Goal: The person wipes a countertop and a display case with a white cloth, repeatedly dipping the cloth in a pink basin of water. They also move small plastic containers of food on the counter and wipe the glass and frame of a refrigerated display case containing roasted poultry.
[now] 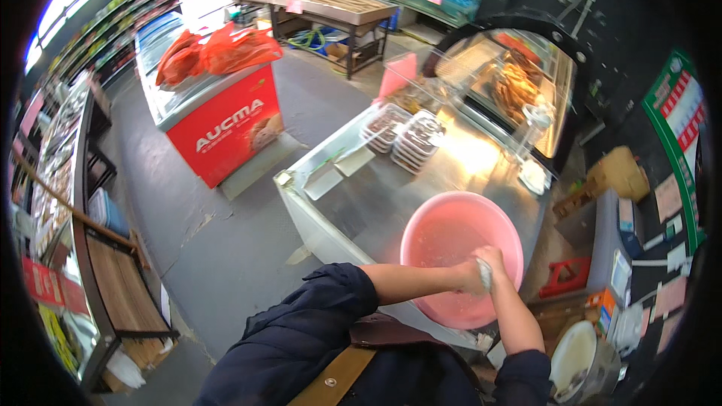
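Note:
A pink plastic basin (420,225) stands on the metal counter (361,208) before me, with shallow-looking liquid in it. Over its right part my left hand (469,277) and my right hand (489,256) are pressed together. A wet, greyish-white cloth or similar soft thing (484,274) shows between them, bunched in their grip. The fingers are partly hidden, so their exact hold on it does not show.
Stacked clear plastic trays of dark food (418,141) and an empty white tray (324,180) sit further along the counter. A lit glass display case (510,84) stands beyond. Left are a red chest freezer (231,124) bearing red plastic bags (240,51), and a shelf (121,282).

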`<state>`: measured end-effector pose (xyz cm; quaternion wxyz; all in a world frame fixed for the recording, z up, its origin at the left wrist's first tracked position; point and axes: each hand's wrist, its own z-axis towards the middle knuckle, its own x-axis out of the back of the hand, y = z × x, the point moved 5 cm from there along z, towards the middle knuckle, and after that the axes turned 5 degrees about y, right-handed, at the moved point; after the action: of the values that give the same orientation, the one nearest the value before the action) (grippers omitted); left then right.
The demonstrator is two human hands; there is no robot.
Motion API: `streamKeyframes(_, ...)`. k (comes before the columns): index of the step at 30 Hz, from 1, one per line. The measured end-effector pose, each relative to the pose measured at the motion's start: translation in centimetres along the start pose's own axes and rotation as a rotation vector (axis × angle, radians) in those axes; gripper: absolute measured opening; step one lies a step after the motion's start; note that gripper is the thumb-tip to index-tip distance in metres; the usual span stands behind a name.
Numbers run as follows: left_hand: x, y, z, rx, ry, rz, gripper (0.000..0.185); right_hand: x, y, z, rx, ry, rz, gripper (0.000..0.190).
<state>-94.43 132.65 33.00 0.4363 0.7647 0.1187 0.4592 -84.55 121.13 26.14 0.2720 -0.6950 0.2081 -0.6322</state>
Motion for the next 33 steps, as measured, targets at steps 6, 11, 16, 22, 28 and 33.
streamKeyframes(6, 0.4, -0.7, -0.8, 0.156, -0.108, -0.512, 0.031, -0.9, -1.7, -1.8, -0.446, -0.419, 0.629, 0.056)
streamKeyframes(11, 1.4, 1.9, -3.2, 0.47, -0.44, -1.923, 0.045, 3.4, -9.1, -7.1, -0.096, -0.3, 1.53, 0.082)
streamKeyframes(16, 1.0, 5.3, -4.5, 0.577, -0.559, -2.379, 0.051, 3.8, -11.5, -9.6, 0.118, -0.32, 1.884, 0.073)
streamKeyframes(22, 1.5, 5.5, -4.2, 0.143, -0.517, -2.208, 0.04, 4.4, -9.3, -8.6, 0.125, -0.416, 1.907, 0.031)
streamKeyframes(28, 0.2, 1.4, -3.7, 0.39, -0.389, -1.433, 0.026, 3.7, -7.9, -7.3, -0.486, -0.25, 1.37, 0.021)
streamKeyframes(33, 1.0, -1.2, -1.9, 0.322, 0.062, -0.553, 0.031, 2.1, -6.7, -6.2, -0.551, 0.085, 1.088, 0.012)
